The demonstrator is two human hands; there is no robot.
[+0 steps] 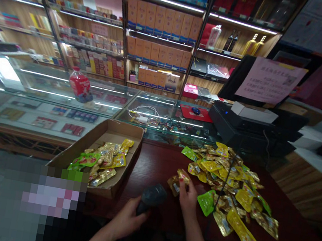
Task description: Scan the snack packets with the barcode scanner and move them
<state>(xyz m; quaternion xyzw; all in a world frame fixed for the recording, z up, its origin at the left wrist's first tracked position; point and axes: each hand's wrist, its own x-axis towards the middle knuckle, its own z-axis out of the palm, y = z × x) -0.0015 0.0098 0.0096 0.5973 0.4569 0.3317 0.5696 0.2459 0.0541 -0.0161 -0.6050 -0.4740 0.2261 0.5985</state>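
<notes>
My left hand (131, 217) is wrapped round the grip of a dark barcode scanner (154, 195), held low over the table's near edge. To its right, my right hand (188, 196) pinches a small gold snack packet (182, 177). Another gold packet (173, 185) shows just beside and under those fingers; whether it is also gripped I cannot tell. A loose heap of gold, yellow and green snack packets (232, 174) covers the table right of my right hand. On the left, an open cardboard box (136, 133) holds several similar packets (107, 157).
The dark red table (151, 156) meets a glass display counter (112, 95) with a red-labelled bottle (80, 85) on it. A monitor (237, 76) and black machine (240, 128) stand at the back right. A thin dark cable (228, 174) hangs across the packet heap.
</notes>
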